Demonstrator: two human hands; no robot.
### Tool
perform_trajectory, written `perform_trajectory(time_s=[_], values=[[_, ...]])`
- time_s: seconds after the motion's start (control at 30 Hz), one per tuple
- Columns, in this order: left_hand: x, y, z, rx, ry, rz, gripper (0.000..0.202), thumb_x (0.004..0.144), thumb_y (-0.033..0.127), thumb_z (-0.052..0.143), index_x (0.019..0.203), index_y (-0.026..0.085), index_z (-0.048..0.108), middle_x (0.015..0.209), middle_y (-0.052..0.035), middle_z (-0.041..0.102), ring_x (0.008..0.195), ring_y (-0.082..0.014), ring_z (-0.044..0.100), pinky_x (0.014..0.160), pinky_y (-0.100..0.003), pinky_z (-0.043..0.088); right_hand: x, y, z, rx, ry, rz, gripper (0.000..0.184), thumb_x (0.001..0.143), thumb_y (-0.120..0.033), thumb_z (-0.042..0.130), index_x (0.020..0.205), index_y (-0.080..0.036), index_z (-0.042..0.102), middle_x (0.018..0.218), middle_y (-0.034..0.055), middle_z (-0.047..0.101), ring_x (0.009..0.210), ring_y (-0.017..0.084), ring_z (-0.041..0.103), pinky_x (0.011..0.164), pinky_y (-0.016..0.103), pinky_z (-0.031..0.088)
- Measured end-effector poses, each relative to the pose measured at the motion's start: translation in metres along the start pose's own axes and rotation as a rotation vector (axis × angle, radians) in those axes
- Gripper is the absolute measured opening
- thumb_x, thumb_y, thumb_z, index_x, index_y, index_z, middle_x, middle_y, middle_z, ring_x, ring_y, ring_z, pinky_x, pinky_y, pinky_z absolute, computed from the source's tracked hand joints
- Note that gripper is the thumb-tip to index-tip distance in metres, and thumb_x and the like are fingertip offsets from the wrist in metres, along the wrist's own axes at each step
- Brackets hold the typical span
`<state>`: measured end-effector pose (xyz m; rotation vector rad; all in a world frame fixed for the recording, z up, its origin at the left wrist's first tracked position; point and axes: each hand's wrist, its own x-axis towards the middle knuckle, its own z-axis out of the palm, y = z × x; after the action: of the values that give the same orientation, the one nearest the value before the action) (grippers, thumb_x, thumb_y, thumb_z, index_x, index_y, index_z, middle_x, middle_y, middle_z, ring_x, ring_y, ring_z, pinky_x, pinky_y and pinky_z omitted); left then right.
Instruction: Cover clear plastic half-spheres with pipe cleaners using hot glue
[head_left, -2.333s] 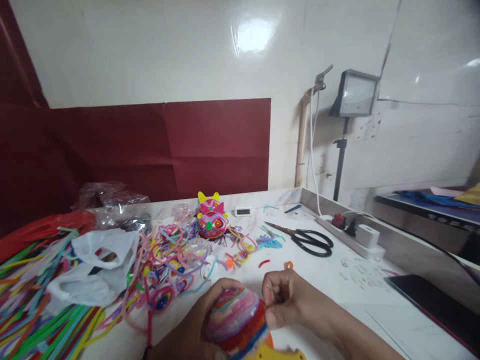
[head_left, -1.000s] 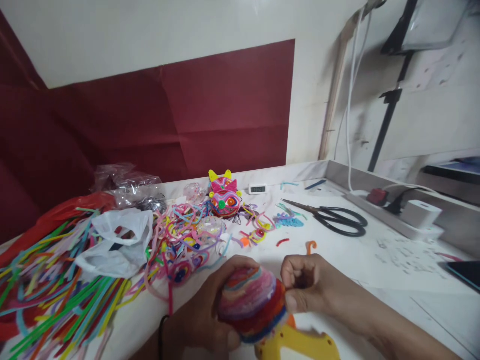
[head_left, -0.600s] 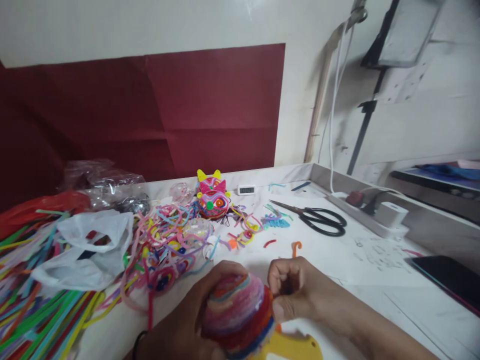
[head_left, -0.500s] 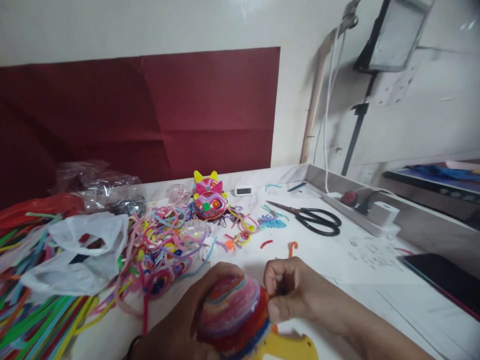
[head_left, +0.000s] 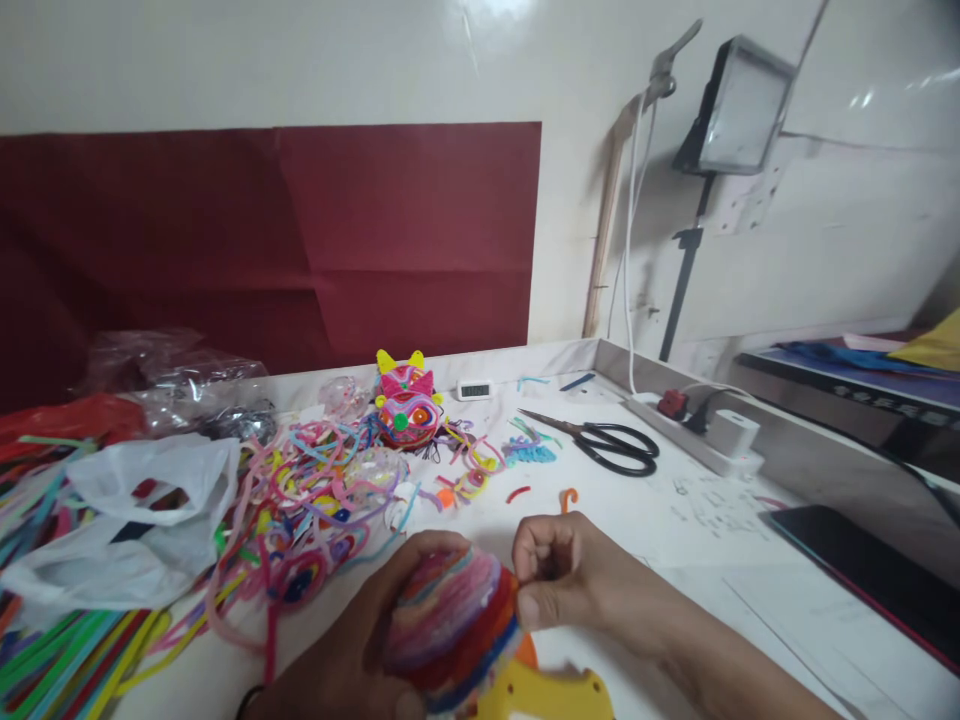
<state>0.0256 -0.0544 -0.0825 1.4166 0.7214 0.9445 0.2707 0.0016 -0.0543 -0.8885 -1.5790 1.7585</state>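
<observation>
A rounded ball (head_left: 450,620) covered in striped pink, purple, red and blue fuzzy strips is gripped from its left side by my left hand (head_left: 360,640), thumb and fingers wrapped around it. My right hand (head_left: 559,570) is closed in a pinch at the ball's right edge, touching it; what lies between those fingertips is hidden. Beneath the ball shows a yellow flat piece (head_left: 559,690) with small holes. Just beyond my right hand lies a curled orange pipe cleaner piece (head_left: 570,500), and a short red piece (head_left: 517,494) rests to its left.
Black-handled scissors (head_left: 600,438) lie behind my right hand. A phone (head_left: 862,570) and a power strip (head_left: 697,430) are at the right. Tangled pipe cleaners (head_left: 322,490), a white plastic bag (head_left: 172,550) and a colourful cat-like figure (head_left: 407,405) occupy the left and back.
The camera view has shifted, so the scene sits a little further left. Both hands keep their hold at the ball, with hardly any movement between them.
</observation>
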Motion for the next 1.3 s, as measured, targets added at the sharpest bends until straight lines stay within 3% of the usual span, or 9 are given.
perform_trajectory(time_s=[0.17,0.3,0.47,0.67,0.83,1.0,1.1,1.3], values=[[0.004,0.004,0.001,-0.035,-0.087,0.025,0.077,0.067,0.045,0.082,0.136,0.03,0.05,0.135,-0.0127,0.057,0.11,-0.0364,0.062,0.088,-0.042,0.052,0.0,0.0,-0.001,0.03,0.0,-0.016,0.055,0.044,-0.052,0.091,0.063,-0.014,0.056,0.051,-0.0061,0.053,0.047,0.005,0.04,0.047,0.02,0.024],[0.005,0.002,0.0,-0.005,-0.04,0.045,0.079,0.065,0.037,0.084,0.136,0.028,0.051,0.133,-0.013,0.058,0.12,-0.0394,0.054,0.093,-0.043,0.049,-0.001,0.0,-0.001,0.053,-0.006,-0.03,0.053,0.046,-0.051,0.091,0.063,-0.014,0.057,0.051,-0.0065,0.052,0.047,0.005,0.041,0.048,0.02,0.026],[0.006,0.0,0.0,-0.022,-0.046,0.06,0.079,0.064,0.038,0.085,0.135,0.028,0.052,0.128,-0.0125,0.061,0.119,-0.0389,0.055,0.092,-0.043,0.05,-0.001,-0.001,-0.001,0.037,0.006,-0.049,0.054,0.046,-0.052,0.091,0.063,-0.014,0.057,0.052,-0.0054,0.054,0.049,0.005,0.042,0.048,0.02,0.027],[0.007,0.002,0.001,-0.03,-0.097,0.034,0.077,0.069,0.042,0.082,0.136,0.031,0.047,0.122,-0.0115,0.063,0.101,-0.0312,0.064,0.081,-0.038,0.053,0.0,0.003,-0.003,0.033,0.004,-0.068,0.052,0.049,-0.05,0.091,0.065,-0.014,0.057,0.054,-0.0055,0.053,0.051,0.006,0.041,0.05,0.021,0.026],[0.009,0.002,0.002,0.024,-0.082,0.096,0.076,0.069,0.041,0.082,0.135,0.033,0.046,0.118,-0.009,0.063,0.098,-0.0285,0.063,0.08,-0.035,0.051,-0.001,0.007,-0.006,0.012,-0.013,-0.087,0.049,0.054,-0.048,0.09,0.068,-0.014,0.057,0.058,-0.0056,0.052,0.054,0.006,0.04,0.051,0.022,0.025],[0.011,0.007,0.009,0.066,-0.037,0.107,0.072,0.066,0.054,0.079,0.129,0.033,0.051,0.106,-0.0051,0.062,0.088,-0.0252,0.063,0.076,-0.033,0.051,-0.001,0.007,-0.007,0.005,-0.025,-0.093,0.048,0.057,-0.048,0.089,0.068,-0.015,0.057,0.059,-0.0052,0.052,0.055,0.007,0.04,0.053,0.022,0.025],[0.01,0.006,0.008,0.065,-0.018,0.113,0.072,0.065,0.055,0.079,0.128,0.033,0.052,0.101,-0.004,0.062,0.085,-0.0242,0.063,0.074,-0.032,0.051,0.001,0.011,-0.008,-0.002,-0.025,-0.096,0.046,0.06,-0.048,0.088,0.07,-0.015,0.057,0.06,-0.0054,0.052,0.055,0.007,0.038,0.053,0.023,0.024],[0.01,0.003,0.006,-0.045,0.034,0.048,0.072,0.063,0.041,0.083,0.129,0.035,0.054,0.116,-0.0039,0.065,0.098,-0.0267,0.063,0.08,-0.031,0.05,0.002,0.009,-0.007,0.018,0.012,-0.092,0.049,0.054,-0.048,0.09,0.068,-0.015,0.057,0.057,-0.007,0.05,0.054,0.007,0.035,0.052,0.023,0.022]])
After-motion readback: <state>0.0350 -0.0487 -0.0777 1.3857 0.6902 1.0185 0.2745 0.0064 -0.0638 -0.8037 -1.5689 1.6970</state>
